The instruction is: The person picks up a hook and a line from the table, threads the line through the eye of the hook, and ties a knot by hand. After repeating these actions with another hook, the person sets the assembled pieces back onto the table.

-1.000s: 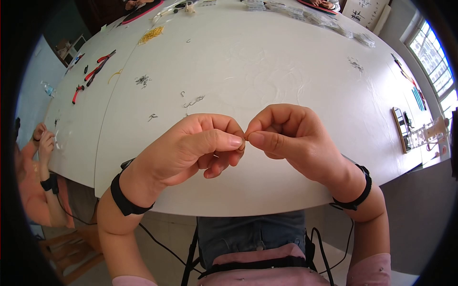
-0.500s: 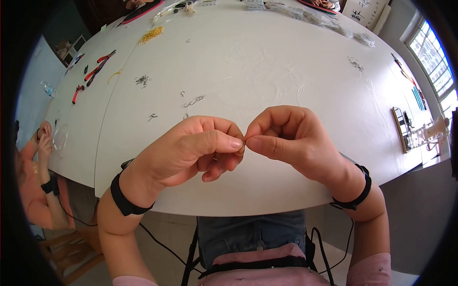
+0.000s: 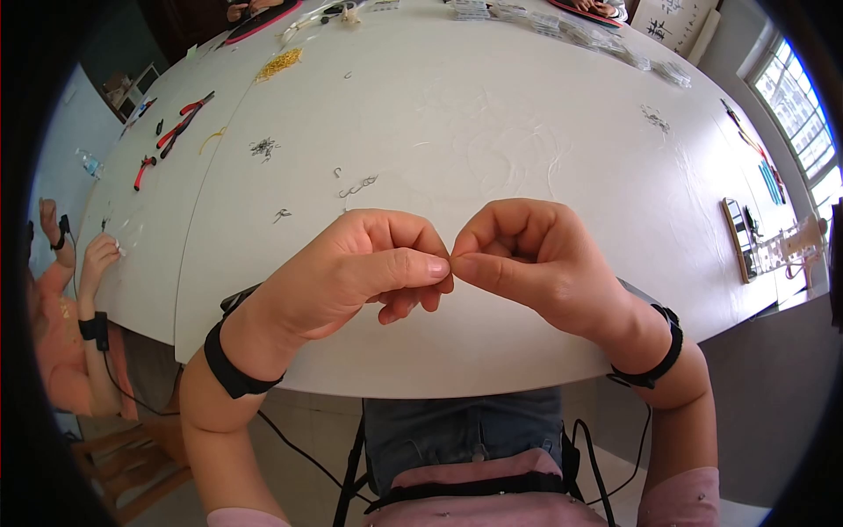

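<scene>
My left hand (image 3: 369, 272) and my right hand (image 3: 536, 263) meet fingertip to fingertip above the near part of the white table (image 3: 421, 351). Thumb and forefinger are pinched together on each hand; whatever lies between them is too small to make out. Just beyond my left hand are a few small metal hooks (image 3: 358, 186), a single hook (image 3: 337, 173) and a little group of metal pieces (image 3: 281, 215). Farther back on the left lies a pile of dark metal pieces (image 3: 262, 148).
Red-handled pliers (image 3: 180, 127) and smaller red pliers (image 3: 143, 172) lie at the left, a gold-coloured pile (image 3: 279, 65) behind. Clear packets (image 3: 544, 22) line the far edge. A phone (image 3: 739, 237) is at the right. Another person's hands (image 3: 99, 257) work at the left edge.
My hands stay together with slight finger movement; my left hand's lower fingers have curled up a little. The co-worker's hands at the left have moved apart.
</scene>
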{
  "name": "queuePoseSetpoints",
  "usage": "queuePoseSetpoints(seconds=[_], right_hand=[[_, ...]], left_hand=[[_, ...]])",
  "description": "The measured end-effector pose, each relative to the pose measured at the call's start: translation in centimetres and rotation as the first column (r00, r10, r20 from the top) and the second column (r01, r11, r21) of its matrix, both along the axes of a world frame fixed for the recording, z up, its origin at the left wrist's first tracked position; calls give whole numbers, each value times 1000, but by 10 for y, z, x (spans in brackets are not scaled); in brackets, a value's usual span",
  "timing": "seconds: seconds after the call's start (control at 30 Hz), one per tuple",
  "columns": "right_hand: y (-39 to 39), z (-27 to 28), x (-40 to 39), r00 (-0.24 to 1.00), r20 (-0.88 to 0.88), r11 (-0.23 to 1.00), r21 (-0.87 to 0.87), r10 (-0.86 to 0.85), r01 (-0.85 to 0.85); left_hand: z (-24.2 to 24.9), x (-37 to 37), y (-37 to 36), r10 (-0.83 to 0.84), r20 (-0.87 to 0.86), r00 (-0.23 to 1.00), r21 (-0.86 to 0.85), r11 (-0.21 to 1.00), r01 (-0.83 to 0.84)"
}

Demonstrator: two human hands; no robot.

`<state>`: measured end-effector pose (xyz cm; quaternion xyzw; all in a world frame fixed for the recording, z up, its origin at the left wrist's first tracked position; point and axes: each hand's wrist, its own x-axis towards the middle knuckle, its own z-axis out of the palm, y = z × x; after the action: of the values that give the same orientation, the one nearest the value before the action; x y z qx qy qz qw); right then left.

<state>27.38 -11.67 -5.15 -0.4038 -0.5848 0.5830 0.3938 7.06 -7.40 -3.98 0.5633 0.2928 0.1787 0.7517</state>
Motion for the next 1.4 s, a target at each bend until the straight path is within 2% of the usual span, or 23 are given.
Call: queuePoseSetpoints(seconds=[0.2,0.33,0.57,0.63,0.67,0.7,0.73,0.77,0.83,0.87,0.93,1.0,1.1,1.13,1.2,1.23,1.33,1.4], right_hand=[[1,2,2,996,70,995,80,-60,54],[1,5,3,995,70,996,67,-67,62],[-1,5,1,986,95,986,100,-141,131],[-3,7,1,979,120,979,141,-165,147],[-4,10,0,977,147,983,130,-152,133],[-5,14,0,975,175,986,120,-136,116],[-5,18,1,976,174,986,125,-130,109],[-6,22,3,963,217,982,137,-157,129],[-9,33,6,948,257,979,132,-187,157],[-11,38,9,948,258,979,134,-186,156],[-15,46,17,902,381,974,178,-202,143],[-20,50,24,888,402,968,198,-222,152],[-24,54,35,815,452,915,339,-362,218],[-28,57,39,815,454,915,340,-361,216],[-38,62,45,819,380,881,376,-430,287],[-45,65,47,807,358,871,339,-469,356],[-65,73,61,780,350,848,324,-519,419],[-79,75,73,765,338,831,321,-548,454]], left_hand=[[2,0,2,-7,51,999,-70,998,11],[1,0,1,-15,51,999,-132,991,21],[0,0,2,-26,52,998,-136,990,32],[0,1,2,45,-1,999,-24,999,-45],[2,1,2,48,1,999,-20,999,-48],[3,0,2,94,-15,995,72,993,-92],[5,-1,2,141,-29,990,164,977,-135],[6,-3,4,148,-30,988,167,976,-141],[7,-9,13,244,-56,968,298,929,-217],[8,-13,19,246,-54,968,300,928,-219],[11,-23,30,347,7,938,358,875,-326],[14,-30,39,379,29,925,367,857,-362],[15,-43,52,456,133,880,365,803,-471],[16,-45,54,457,136,879,365,802,-474],[17,-50,58,508,186,841,330,774,-540],[17,-53,59,511,189,839,330,771,-544],[16,-59,64,523,208,827,402,725,-560],[17,-59,64,641,150,753,669,495,-554]])
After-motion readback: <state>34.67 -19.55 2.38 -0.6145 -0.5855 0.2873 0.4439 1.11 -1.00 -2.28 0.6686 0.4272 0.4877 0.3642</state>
